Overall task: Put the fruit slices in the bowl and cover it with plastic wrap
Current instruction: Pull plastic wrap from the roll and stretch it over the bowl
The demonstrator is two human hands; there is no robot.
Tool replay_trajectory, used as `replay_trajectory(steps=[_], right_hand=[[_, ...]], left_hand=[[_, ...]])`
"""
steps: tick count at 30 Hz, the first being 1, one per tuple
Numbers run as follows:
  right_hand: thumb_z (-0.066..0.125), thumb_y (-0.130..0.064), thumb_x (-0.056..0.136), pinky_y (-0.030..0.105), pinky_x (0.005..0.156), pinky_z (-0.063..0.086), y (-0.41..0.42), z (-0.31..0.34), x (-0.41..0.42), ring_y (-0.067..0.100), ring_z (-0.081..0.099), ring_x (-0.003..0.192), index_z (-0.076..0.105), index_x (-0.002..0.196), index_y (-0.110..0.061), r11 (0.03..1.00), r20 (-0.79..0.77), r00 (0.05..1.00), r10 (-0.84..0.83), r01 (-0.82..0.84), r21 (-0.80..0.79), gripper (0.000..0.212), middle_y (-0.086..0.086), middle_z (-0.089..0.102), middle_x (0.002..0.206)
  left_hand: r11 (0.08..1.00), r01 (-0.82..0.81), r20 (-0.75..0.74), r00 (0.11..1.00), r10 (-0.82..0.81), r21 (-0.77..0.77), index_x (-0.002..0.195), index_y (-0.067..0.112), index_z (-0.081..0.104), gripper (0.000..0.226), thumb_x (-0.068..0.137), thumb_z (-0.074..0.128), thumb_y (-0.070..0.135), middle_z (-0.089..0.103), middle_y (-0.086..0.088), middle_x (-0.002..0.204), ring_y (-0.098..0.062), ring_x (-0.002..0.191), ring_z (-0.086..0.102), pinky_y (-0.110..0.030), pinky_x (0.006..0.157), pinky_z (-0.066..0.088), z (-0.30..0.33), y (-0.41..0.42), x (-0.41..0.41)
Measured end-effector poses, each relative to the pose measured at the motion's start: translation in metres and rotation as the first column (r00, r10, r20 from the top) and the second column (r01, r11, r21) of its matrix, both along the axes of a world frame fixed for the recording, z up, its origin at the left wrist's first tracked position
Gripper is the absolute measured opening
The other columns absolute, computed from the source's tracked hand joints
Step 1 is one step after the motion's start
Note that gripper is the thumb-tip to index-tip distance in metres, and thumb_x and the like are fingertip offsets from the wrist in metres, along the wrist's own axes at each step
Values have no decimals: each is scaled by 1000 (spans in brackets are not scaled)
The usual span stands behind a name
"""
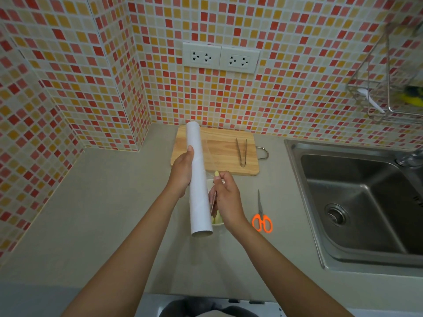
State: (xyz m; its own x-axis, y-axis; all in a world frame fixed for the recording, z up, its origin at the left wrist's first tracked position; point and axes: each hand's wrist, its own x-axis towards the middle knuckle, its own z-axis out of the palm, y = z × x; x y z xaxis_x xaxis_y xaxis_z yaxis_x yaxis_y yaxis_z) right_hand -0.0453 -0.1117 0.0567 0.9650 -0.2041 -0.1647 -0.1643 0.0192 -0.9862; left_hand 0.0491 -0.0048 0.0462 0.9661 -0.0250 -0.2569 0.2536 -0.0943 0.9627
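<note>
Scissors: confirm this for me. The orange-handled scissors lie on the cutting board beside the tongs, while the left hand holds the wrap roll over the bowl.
Not quite. The head view shows the scissors on the counter, right of the bowl. Only the tongs lie on the cutting board. The left hand does hold the wrap roll over the bowl.

wall of small square tiles [68,65]: red, orange, pink, cream — mosaic
flat stone countertop [103,213]: grey-beige
rectangular wooden cutting board [226,152]: pale, grained
plastic-wrap roll tube [198,179]: white
steel scissors with looped handles [262,219]: orange
fruit slices [217,218]: pale yellow
</note>
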Motion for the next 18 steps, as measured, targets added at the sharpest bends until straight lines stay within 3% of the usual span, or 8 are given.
replay_trajectory(steps=[4,10,14,18], right_hand=[[39,-20,101,15,33,25,2,3,0,10,31,29,40,81,-11,999,-16,999,-30,30,22,22,-3,37,39],[42,-16,100,18,35,27,4,2,0,10,32,29,45,84,-9,996,-32,997,-70,72,61,18,-2,39,37],[43,-18,99,12,35,19,3,3,3,7,24,28,45,77,-15,988,-119,992,-48,64,139,22,-8,33,35],[46,-21,96,11,37,15,-7,9,8,9,22,28,49,76,-16,992,-218,976,16,11,124,20,-8,31,34]], left_hand=[[999,-7,-32,999,6,-34,101,13,58,51,97,31,56,62,-6,90,-20,82,59,-29,62,43,-1,-1,-2],[998,-11,-31,999,9,-57,90,16,59,49,96,33,57,62,-5,87,-18,77,60,-28,62,45,-2,2,-1],[999,-28,-44,999,26,-44,103,12,58,54,95,32,58,63,-6,90,-19,79,61,-28,60,45,-3,2,-2],[998,-15,-8,1000,16,55,96,14,55,51,96,30,58,57,-4,87,-17,74,55,-29,61,42,-6,5,-2]])
